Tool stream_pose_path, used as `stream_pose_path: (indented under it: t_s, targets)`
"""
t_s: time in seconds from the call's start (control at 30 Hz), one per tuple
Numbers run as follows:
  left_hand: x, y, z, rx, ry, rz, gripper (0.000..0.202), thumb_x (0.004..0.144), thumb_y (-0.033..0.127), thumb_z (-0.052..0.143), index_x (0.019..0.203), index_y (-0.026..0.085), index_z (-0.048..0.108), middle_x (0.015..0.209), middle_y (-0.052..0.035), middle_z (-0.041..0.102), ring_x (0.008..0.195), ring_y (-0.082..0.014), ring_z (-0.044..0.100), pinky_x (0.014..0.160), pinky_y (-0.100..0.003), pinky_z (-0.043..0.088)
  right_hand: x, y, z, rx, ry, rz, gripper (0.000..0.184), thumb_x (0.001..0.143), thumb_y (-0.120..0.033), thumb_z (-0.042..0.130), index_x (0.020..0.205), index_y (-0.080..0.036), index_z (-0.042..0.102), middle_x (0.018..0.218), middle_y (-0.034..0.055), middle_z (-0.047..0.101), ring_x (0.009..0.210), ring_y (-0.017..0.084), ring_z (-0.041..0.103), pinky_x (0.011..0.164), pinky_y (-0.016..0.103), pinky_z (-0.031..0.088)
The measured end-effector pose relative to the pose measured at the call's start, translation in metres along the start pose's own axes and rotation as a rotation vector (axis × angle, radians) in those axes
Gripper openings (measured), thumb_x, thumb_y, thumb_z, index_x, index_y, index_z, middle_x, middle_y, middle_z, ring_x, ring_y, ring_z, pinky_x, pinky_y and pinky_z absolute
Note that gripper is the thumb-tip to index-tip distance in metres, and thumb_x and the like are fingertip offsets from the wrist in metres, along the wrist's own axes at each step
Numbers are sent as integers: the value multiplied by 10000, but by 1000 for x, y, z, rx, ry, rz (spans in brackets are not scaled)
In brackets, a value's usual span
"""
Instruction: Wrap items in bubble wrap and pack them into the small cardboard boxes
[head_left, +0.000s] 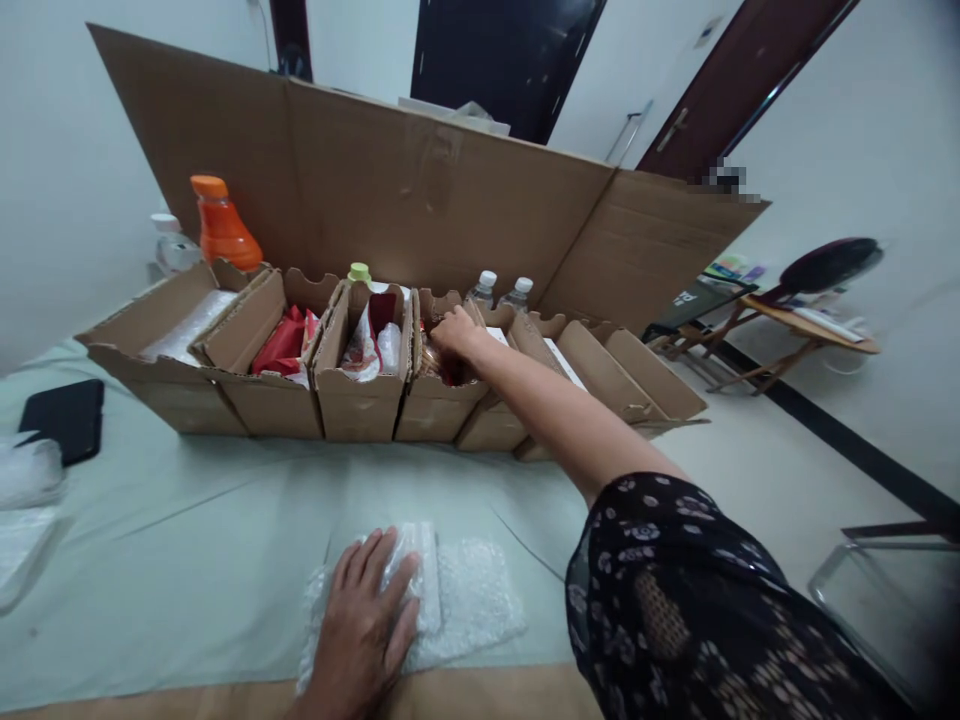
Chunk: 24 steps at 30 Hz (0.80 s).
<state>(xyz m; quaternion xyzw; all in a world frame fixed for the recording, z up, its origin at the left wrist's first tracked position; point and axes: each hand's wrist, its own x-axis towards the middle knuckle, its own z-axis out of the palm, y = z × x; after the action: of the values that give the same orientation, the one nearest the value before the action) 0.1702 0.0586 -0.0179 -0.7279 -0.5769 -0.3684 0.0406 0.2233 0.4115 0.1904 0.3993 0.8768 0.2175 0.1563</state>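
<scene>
My left hand (367, 610) lies flat with its fingers apart on a white rectangular item (427, 585) and a sheet of bubble wrap (480, 600) near the table's front edge. My right hand (455, 333) reaches into one of the narrow cardboard bins (431, 415), its fingers curled downward among wrapped things in red and gold. What those fingertips hold is hidden by the hand and the bin. In the neighbouring bin to the left stand a red and white packet (365, 345) and a clear plastic piece (389, 347).
Several cardboard bins stand in a row before a tall cardboard panel (360, 160). An orange bottle (225, 230) and clear bottles are behind them. At left lie a black phone-like slab (64, 418) and clear plastic wrapping (26, 475). A wooden stand (810, 335) is at far right.
</scene>
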Motion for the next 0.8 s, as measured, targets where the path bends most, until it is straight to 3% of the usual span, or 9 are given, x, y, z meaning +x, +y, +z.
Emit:
stream_pose_path:
  t_s: [0.1,0.23,0.3,0.37,0.47,0.53,0.6,0.7,0.8]
  targets:
    - [0,-2,1,5,-20,9,335,974,196,522,1289,240,628,1419,-135,601,1343,-318,516,1082,-544,439,-26,24,-19,-4,99,78,284,868,-118,548,1054,-89,761,1088,201,765,1090,313,644,948,444,409]
    - [1,-2,-6,28,-38,17,353,977,195,541,1323,222,605,1447,-180,553,1328,-349,526,1047,-550,462,-133,62,-51,164,504,302,271,931,-226,504,1035,-102,722,1079,190,742,1040,341,645,930,505,430]
    - [2,0,-14,55,-22,11,422,975,215,565,1396,186,550,1512,-242,465,1347,-381,511,1024,-555,475,-201,57,-45,363,662,315,201,936,-289,550,994,-176,707,1026,114,750,990,295,663,937,475,448]
    - [4,2,-24,73,-16,-22,526,969,272,605,1471,174,481,1582,-278,355,1398,-417,463,1055,-594,447,-263,28,-16,567,710,297,140,915,-322,610,974,-221,688,1006,62,757,955,265,677,913,436,473]
    - [6,6,-36,79,-44,-58,611,961,343,630,1520,191,435,1640,-263,269,1465,-426,389,1143,-642,350,-323,-53,50,839,621,238,112,930,-316,610,967,-226,667,973,42,772,903,235,701,843,390,503]
    - [7,9,-40,75,-82,-44,594,952,357,637,1501,200,475,1636,-241,307,1482,-416,372,1178,-640,306,-338,-105,90,888,488,212,75,924,-239,598,890,-208,658,918,52,777,880,229,712,836,381,489]
    - [7,12,-39,62,-149,0,509,935,338,645,1423,217,567,1579,-209,430,1458,-398,415,1189,-632,296,-340,-132,109,845,284,119,45,889,-233,664,898,-190,668,956,74,776,904,245,711,854,390,472]
    - [5,13,-32,34,-218,33,440,912,311,645,1344,232,624,1501,-176,545,1410,-375,482,1181,-638,313,-330,-110,93,724,16,-77,245,852,-381,769,968,-174,711,992,101,772,921,281,707,864,414,459]
    - [3,13,-33,-42,-101,2,595,917,329,640,1476,197,487,1571,-223,448,1462,-378,426,1181,-652,314,-303,-49,37,622,36,-87,226,922,-403,699,967,-185,738,1000,98,780,907,265,705,845,396,449]
